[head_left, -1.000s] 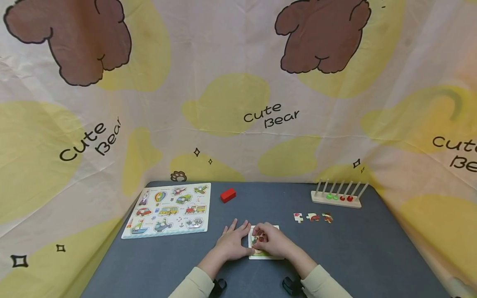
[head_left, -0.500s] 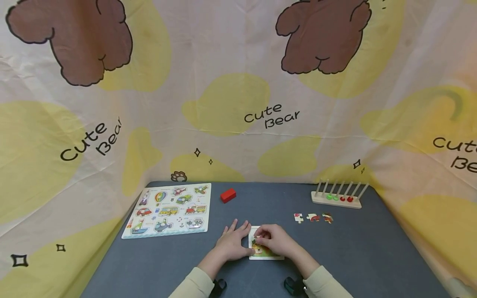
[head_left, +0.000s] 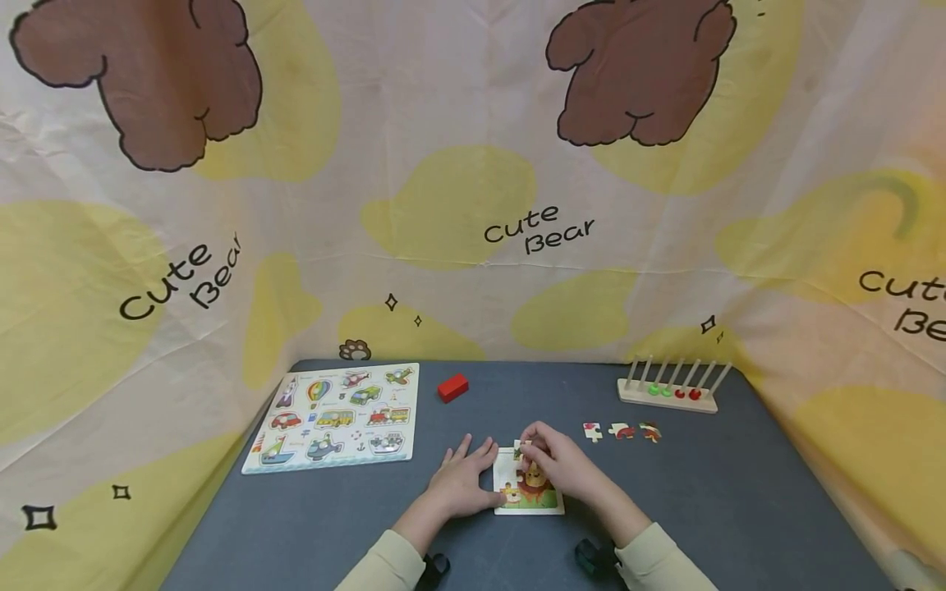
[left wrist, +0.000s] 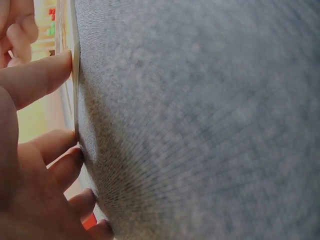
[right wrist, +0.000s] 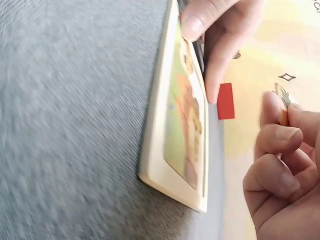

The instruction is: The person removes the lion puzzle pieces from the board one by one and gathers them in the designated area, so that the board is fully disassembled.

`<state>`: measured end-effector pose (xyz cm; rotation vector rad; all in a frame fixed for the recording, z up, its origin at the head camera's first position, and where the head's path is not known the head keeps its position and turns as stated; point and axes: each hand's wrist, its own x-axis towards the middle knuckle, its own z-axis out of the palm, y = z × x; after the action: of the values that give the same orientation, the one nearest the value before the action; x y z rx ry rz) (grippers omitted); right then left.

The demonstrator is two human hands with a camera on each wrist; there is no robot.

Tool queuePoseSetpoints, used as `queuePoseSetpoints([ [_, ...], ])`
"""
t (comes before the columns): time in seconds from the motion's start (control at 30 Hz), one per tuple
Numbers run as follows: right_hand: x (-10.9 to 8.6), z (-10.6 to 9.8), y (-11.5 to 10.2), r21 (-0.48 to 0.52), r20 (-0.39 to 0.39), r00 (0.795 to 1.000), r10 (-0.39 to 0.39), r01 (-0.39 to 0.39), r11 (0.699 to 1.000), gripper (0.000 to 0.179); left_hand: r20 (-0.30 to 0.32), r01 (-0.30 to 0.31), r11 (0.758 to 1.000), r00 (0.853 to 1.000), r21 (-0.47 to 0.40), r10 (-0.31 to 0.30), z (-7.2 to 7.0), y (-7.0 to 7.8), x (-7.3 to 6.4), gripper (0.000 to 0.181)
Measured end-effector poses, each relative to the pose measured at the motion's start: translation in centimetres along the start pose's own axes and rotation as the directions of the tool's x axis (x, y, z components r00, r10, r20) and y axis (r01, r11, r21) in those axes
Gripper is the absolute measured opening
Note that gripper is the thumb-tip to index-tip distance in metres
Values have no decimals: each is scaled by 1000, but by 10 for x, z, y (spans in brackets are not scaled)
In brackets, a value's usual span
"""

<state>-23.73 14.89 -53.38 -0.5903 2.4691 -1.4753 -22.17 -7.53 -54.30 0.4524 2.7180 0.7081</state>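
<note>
A small jigsaw board (head_left: pixel 505 466) with a lion picture and a pale frame lies on the table. My left hand (head_left: pixel 460 484) rests at its left side, fingers spread, with the thumb on the board's lower left corner. In the left wrist view, the thumb (left wrist: pixel 52 72) touches the frame and the forefinger meets its edge. My right hand (head_left: pixel 559 468) pinches a jigsaw piece (right wrist: pixel 283 111) between thumb and forefinger, raised above the board's far edge. The upper left of the board shows bare pale backing; the right hand hides part of the upper right.
Three loose jigsaw pieces, the middle one (head_left: pixel 621 431) mostly red, lie beyond the board to the right. Behind them stands a wooden peg rack (head_left: pixel 665 398) with green and red beads. A red block (head_left: pixel 452 387) and a large vehicle puzzle board (head_left: pixel 325 469) are at the back left.
My right hand has moved away from the board's middle toward its far edge, with the jigsaw piece pinched. More of the lion picture shows. The left hand has stayed put.
</note>
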Motion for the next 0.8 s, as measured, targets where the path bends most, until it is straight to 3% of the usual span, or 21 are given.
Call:
queuePoseSetpoints([
  [0.2, -3, -12, -4, -24, -94, 996, -6, 4, 1000, 18, 1, -1, 1000, 1000, 7, 1, 0, 0, 1, 86],
  [0.47, -11, -27, -7, 9, -132, 990, 50, -50, 999, 26, -2, 5, 1000, 1000, -1, -5, -1, 3, 0, 86],
  [0.8, -19, -41, 1, 48, -211, 973, 91, -83, 995, 17, -4, 9, 1000, 1000, 0, -9, -2, 4, -2, 86],
])
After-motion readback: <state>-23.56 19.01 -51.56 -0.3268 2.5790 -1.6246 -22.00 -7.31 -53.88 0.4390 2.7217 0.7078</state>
